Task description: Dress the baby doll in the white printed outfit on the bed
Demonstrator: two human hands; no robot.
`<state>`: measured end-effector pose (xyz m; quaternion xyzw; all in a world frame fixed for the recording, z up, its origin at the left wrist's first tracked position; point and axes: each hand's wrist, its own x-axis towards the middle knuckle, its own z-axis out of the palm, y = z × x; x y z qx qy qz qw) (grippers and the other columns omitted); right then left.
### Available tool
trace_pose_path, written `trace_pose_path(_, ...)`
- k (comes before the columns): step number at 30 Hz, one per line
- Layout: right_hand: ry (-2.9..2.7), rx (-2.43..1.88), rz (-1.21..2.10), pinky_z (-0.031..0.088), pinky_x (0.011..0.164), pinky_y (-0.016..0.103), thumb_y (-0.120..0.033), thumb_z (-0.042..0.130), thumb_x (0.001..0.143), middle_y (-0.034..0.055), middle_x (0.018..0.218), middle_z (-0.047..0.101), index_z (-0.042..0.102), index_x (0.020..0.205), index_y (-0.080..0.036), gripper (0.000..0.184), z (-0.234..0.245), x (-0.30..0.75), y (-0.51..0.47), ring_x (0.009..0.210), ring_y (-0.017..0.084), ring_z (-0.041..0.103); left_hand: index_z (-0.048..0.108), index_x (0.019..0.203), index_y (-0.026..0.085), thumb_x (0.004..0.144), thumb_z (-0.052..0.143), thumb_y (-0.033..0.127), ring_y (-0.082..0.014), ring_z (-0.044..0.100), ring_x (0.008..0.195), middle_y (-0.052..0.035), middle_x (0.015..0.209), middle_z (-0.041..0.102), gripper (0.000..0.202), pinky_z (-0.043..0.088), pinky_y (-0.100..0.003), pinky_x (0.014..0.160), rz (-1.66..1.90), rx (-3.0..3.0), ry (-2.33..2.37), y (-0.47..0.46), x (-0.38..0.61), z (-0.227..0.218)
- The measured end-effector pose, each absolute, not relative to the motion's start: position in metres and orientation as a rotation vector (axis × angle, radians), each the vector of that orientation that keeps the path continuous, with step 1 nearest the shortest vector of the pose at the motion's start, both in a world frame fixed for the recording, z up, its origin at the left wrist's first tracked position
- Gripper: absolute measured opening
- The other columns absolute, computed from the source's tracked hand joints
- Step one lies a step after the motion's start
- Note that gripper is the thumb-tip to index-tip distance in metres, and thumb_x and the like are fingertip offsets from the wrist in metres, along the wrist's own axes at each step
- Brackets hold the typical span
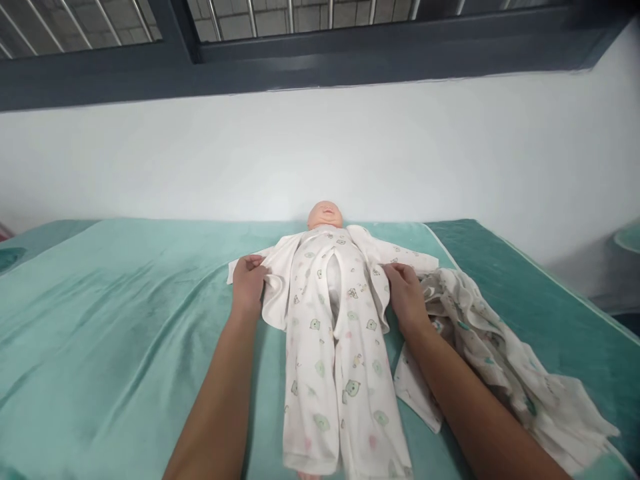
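A baby doll [325,215] lies on its back, head toward the wall and arms stretched out sideways. It wears white split-crotch baby pants [313,373] with green animal prints, pulled high over its chest. A white baby jacket [276,297] has its sleeves over the doll's arms and its front panels spread apart. My left hand [249,283] is closed on the edge of the jacket's left panel, near the sleeve. On the other side, my right hand [406,293] pinches the edge of the right panel. Part of a foot shows below one pant leg.
Crumpled white printed cloth [505,360] lies on the right, partly under my right forearm. A green sheet [125,333] covers the bed. Behind it rise a white wall [320,147] and a dark window frame [350,63] with metal bars.
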<state>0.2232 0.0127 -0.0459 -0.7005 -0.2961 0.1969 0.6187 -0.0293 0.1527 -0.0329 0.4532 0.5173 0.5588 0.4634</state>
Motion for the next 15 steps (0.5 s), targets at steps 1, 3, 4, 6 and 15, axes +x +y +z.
trace_pose_path(1,-0.787,-1.685,0.429,0.040,0.071,0.029,-0.043,0.055,0.080,0.0028,0.084,0.064,0.059,0.086,-0.019,0.025,-0.048,0.222,-0.001,0.080,0.019,0.057,0.057,0.087,0.019,0.052,0.053,0.008,-0.0122,0.054,0.071,-0.0009,0.087,0.059,0.036,0.040,-0.023,0.059,1.378,1.140,1.309,0.149,-0.035,-0.036)
trace_pose_path(3,-1.129,-1.865,0.373,0.034,0.065,0.028,-0.041,0.051,0.086,0.0010,0.074,0.062,0.057,0.077,-0.020,0.023,-0.051,0.219,-0.030,0.071,0.017,0.055,0.058,0.087,0.020,0.050,0.050,0.006,-0.0146,0.057,0.078,-0.0023,0.093,0.061,0.040,0.040,-0.023,0.059,1.382,1.206,1.373,0.140,-0.046,-0.041)
trace_pose_path(4,-1.329,-1.936,0.334,0.030,0.062,0.028,-0.040,0.047,0.089,0.0005,0.069,0.060,0.054,0.072,-0.020,0.027,-0.052,0.219,-0.045,0.066,0.017,0.054,0.058,0.087,0.020,0.050,0.049,0.006,-0.0155,0.057,0.081,-0.0025,0.096,0.062,0.041,0.040,-0.024,0.059,1.377,1.237,1.391,0.135,-0.050,-0.044)
trace_pose_path(6,-1.649,-1.986,0.262,0.024,0.059,0.028,-0.041,0.044,0.094,0.0001,0.060,0.055,0.049,0.064,-0.019,0.038,-0.054,0.224,-0.070,0.059,0.015,0.051,0.059,0.088,0.021,0.050,0.047,0.005,-0.0160,0.058,0.081,-0.0020,0.097,0.063,0.043,0.041,-0.024,0.060,1.369,1.291,1.406,0.127,-0.056,-0.047)
trace_pose_path(15,-2.449,-1.699,-0.356,0.030,0.060,0.029,-0.031,0.048,0.099,0.0006,0.061,0.056,0.056,0.067,-0.019,0.035,-0.052,0.292,-0.139,0.057,0.014,0.050,0.058,0.089,0.021,0.054,0.045,0.002,-0.0157,0.057,0.081,-0.0003,0.092,0.065,0.042,0.045,-0.028,0.076,1.452,1.404,1.453,0.119,-0.064,-0.057)
